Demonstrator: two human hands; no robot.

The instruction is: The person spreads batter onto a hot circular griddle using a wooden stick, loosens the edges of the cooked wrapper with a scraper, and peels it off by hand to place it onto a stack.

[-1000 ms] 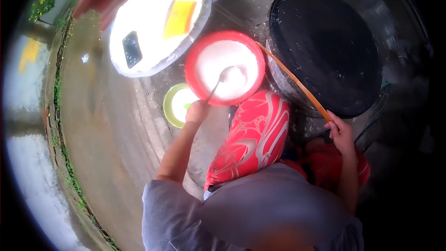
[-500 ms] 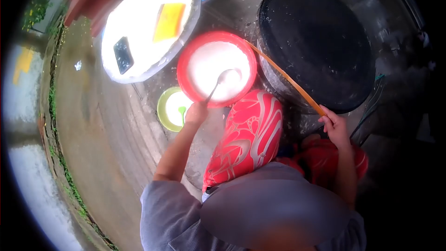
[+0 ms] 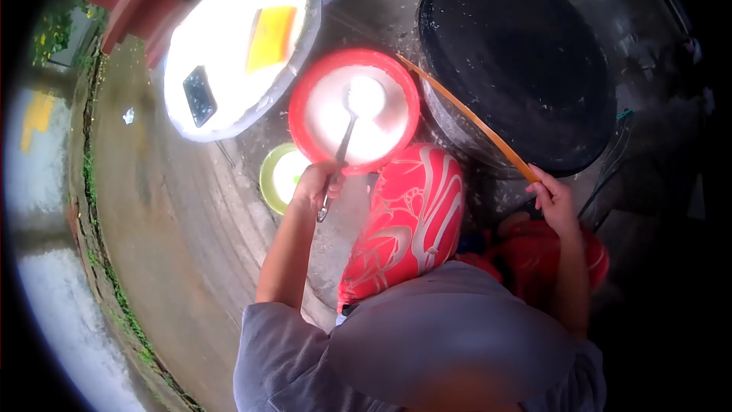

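My left hand [image 3: 317,185] is closed round the handle of a metal ladle [image 3: 347,140]. The ladle's bowl is in white liquid [image 3: 324,118], or just over it, inside a red basin [image 3: 297,114]. Beside that hand stands a small green bowl [image 3: 266,181], also with white contents; a green spoon in it is mostly hidden. In my right hand [image 3: 555,200] is the near end of a long, flat wooden stick [image 3: 476,120]. Its far tip lies between the basin and a large black round flat-topped surface [image 3: 518,69], along that surface's left edge.
At the upper left, a big round white tray [image 3: 229,30] bears a phone [image 3: 199,96] and a yellow-orange packet [image 3: 271,37]. My knee in red patterned trousers [image 3: 415,206] is close below the basin. Thin green cords [image 3: 614,152] lie at the right.
The ladle has moved to the left and away from me in the basin, and more of its handle end shows below my left hand. My right hand and the stick have barely moved.
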